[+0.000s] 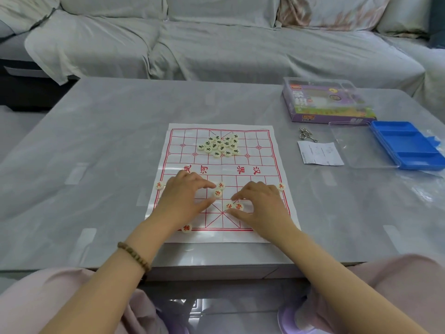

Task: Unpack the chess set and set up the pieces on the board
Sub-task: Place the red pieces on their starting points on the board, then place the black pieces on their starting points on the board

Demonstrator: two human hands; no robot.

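While left hand (pixel 185 196) and right hand (pixel 261 204) sit low over near half of white paper board with red grid (pixel 216 237), hiding squares, each thumb and forefinger bracket cream round red-lettered pieces (pixel 228 206); pinching or touching, cannot tell. Heap of black-lettered pieces (pixel 218 147) on far half. Purple box (pixel 322 104), blue plastic tray (pixel 407 145), leaflet (pixel 317 153) far right.

A long sofa (pixel 216 51) under a loose, pale grey-green cover runs behind the glossy grey coffee table (pixel 96 141). Patterned cushions (pixel 332 13) lean along its back. Soft light reflects in pale patches on the tabletop. Grey floor (pixel 14 126) shows at the left.
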